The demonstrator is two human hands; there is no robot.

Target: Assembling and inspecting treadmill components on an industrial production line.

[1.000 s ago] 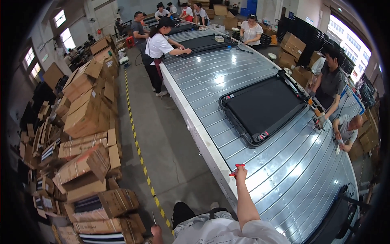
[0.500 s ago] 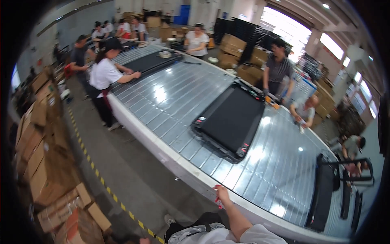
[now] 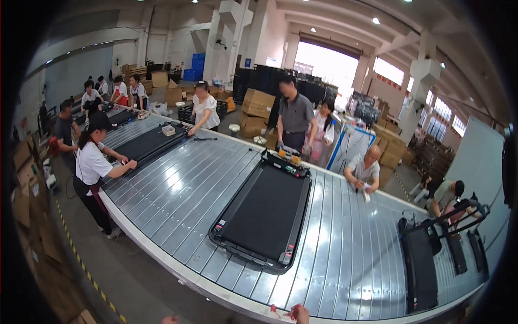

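Your view has tilted up since earlier; your right hand [image 3: 300, 313] now sits at the bottom edge, grip on a red tool [image 3: 293, 310] at the surface [image 3: 350, 254] rim. Left hand [image 3: 171, 320] barely shows, grip can't tell. Treadmill [image 3: 264, 213] lies well ahead.

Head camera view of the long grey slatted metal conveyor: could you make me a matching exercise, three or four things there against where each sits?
Things:
1. flat black treadmill deck
2. right hand
3. stack of brown cardboard boxes
4. black treadmill with raised handrail frame

Places:
A. far right end of the grey slatted metal conveyor
B. bottom edge, at the conveyor's near rim, beside a small red thing
C. middle of the conveyor
D. on the floor beyond the conveyor's far side

Pairs: 1-C, 2-B, 3-D, 4-A
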